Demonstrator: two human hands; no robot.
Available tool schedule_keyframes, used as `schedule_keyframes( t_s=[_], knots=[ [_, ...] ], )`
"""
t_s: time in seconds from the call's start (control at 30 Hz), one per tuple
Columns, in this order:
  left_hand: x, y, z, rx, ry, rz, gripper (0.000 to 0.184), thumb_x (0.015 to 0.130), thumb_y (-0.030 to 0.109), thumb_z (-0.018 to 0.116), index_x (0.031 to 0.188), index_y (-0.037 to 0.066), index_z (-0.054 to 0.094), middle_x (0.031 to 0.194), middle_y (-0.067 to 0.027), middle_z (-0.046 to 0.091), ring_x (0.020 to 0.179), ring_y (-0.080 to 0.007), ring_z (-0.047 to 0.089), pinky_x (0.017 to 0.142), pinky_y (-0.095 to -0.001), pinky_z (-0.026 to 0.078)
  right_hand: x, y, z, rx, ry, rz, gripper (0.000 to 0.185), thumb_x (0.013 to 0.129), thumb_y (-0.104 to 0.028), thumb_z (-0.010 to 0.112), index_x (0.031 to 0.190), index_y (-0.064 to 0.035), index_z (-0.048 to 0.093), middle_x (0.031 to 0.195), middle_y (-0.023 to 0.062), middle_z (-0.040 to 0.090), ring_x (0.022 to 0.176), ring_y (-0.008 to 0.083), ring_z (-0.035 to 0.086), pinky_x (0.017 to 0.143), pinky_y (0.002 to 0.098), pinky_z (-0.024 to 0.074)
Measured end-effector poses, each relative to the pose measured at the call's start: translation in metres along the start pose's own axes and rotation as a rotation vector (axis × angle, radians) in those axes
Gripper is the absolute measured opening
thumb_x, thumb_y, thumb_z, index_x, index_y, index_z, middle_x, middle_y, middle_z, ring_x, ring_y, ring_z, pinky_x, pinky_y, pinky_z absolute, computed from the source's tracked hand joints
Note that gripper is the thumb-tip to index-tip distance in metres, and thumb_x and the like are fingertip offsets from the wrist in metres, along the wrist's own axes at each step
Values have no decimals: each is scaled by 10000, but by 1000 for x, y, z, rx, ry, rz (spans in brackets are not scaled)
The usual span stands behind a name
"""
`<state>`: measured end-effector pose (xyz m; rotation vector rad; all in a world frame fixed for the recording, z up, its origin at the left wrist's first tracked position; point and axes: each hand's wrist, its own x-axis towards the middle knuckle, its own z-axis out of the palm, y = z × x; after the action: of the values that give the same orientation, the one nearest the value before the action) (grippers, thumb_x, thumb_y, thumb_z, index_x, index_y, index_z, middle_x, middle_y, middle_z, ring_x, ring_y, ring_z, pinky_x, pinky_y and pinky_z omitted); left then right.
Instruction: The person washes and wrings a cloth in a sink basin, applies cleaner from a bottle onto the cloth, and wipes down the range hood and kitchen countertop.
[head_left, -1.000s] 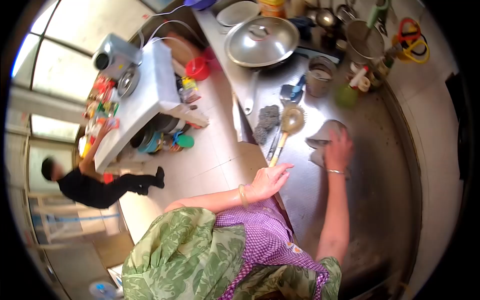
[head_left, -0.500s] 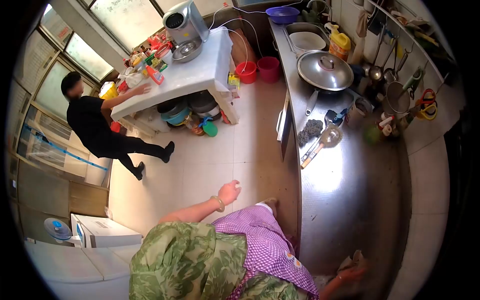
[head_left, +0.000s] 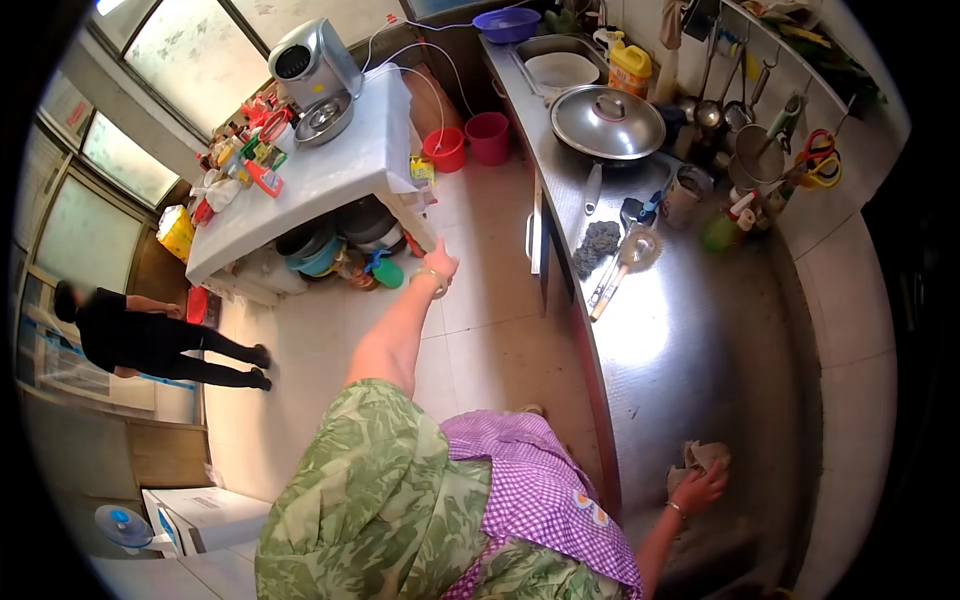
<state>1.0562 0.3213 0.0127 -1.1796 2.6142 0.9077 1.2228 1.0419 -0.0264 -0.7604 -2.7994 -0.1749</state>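
Observation:
My right hand (head_left: pixel 698 488) presses a crumpled beige cloth (head_left: pixel 706 456) onto the stainless steel counter (head_left: pixel 640 405), its fingers closed over the rag. Out in front of me, my left hand (head_left: pixel 438 266) is raised over the floor, with a bangle at the wrist. It holds nothing, and a finger points toward the white-covered table (head_left: pixel 330 180). Farther up the counter lie a dark scouring pad (head_left: pixel 598 248), a round-headed brush (head_left: pixel 628 268) and dark-headed tools. Beyond them sits a wok with a domed metal lid (head_left: pixel 608 122).
A person in black (head_left: pixel 150 335) stands at the far left. Red bucket (head_left: pixel 444 150) and pink bucket (head_left: pixel 488 138) stand on the floor near the counter's far end. Ladles (head_left: pixel 709 112) and scissors (head_left: pixel 822 160) hang along the wall. A white box (head_left: pixel 215 515) is at lower left.
My left arm has stretched forward and up. My right hand has moved the cloth farther up the counter. The person in black has stepped back from the table, and my view has shifted.

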Motion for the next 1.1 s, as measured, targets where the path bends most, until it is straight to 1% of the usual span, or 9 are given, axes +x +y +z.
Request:
schedule_keyframes(
  t_s=[0.03, 0.07, 0.17, 0.23, 0.3, 0.57, 0.67, 0.97, 1.1],
  knots=[
    [7, -1, -2, 1, 10, -7, 831, 874, 237, 597, 1564, 152, 141, 796, -172, 704, 562, -249, 670, 644, -377, 566, -2, -1, 0, -9, 0, -2, 522, 859, -264, 658, 1358, -300, 512, 1414, 74, 485, 1137, 331, 555, 874, 465, 504],
    [5, 3, -11, -1, -35, -60, 840, 881, 262, 606, 1570, 179, 133, 1030, -229, 693, 761, -296, 710, 772, -411, 564, 0, -4, -6, -20, 1, -6, 526, 860, -265, 659, 1362, -301, 507, 1413, 74, 485, 1130, 332, 558, 871, 463, 507],
    [46, -43, 8, 52, -46, -90, 880, 886, 299, 609, 1578, 189, 77, 1231, -260, 619, 1057, -348, 654, 934, -443, 506, 10, 14, 12, -1, 7, -174, 535, 860, -264, 666, 1367, -299, 499, 1412, 76, 484, 1111, 335, 566, 863, 462, 511],
    [46, -62, 11, 49, -123, -129, 907, 886, 319, 607, 1579, 190, 34, 1307, -266, 569, 1191, -365, 569, 1010, -447, 451, 9, 11, 7, -6, 3, -177, 541, 857, -262, 674, 1368, -297, 498, 1409, 79, 485, 1103, 335, 569, 865, 463, 509],
    [38, -75, 11, 70, -191, -181, 928, 889, 335, 604, 1578, 184, 0, 1346, -266, 545, 1257, -371, 530, 1049, -447, 425, 0, -5, -10, -52, -7, -26, 547, 853, -262, 683, 1368, -295, 499, 1404, 84, 487, 1100, 335, 571, 875, 463, 504],
    [16, -107, 8, 103, -214, -251, 950, 905, 358, 607, 1572, 131, -29, 1363, -246, 541, 1249, -366, 539, 1044, -438, 432, 18, 28, 33, 8, -19, -220, 563, 860, -290, 693, 1384, -298, 486, 1396, 87, 484, 1127, 336, 559, 886, 467, 499],
    [4, -100, -2, 265, -210, -245, 946, 904, 366, 614, 1572, 124, -10, 1367, -239, 541, 1251, -361, 539, 1047, -428, 430, 15, 29, 35, 6, -33, -222, 571, 861, -291, 695, 1390, -297, 480, 1395, 89, 481, 1142, 336, 552, 893, 467, 497],
    [24, -105, -14, 31, -175, -325, 932, 899, 339, 639, 1578, 157, 28, 1432, -242, 477, 1292, -366, 503, 1072, -422, 410, 9, 1, -2, -48, -48, -57, 552, 876, -226, 657, 1396, -268, 475, 1390, 119, 485, 1135, 364, 556, 903, 481, 493],
    [47, -139, -12, 168, -207, -218, 926, 892, 324, 643, 1579, 168, 42, 1453, -244, 452, 1302, -365, 495, 1076, -418, 409, 6, 3, 7, -4, 18, -89, 552, 882, -208, 635, 1405, -257, 465, 1385, 137, 490, 1126, 380, 562, 888, 489, 497]
  ],
)
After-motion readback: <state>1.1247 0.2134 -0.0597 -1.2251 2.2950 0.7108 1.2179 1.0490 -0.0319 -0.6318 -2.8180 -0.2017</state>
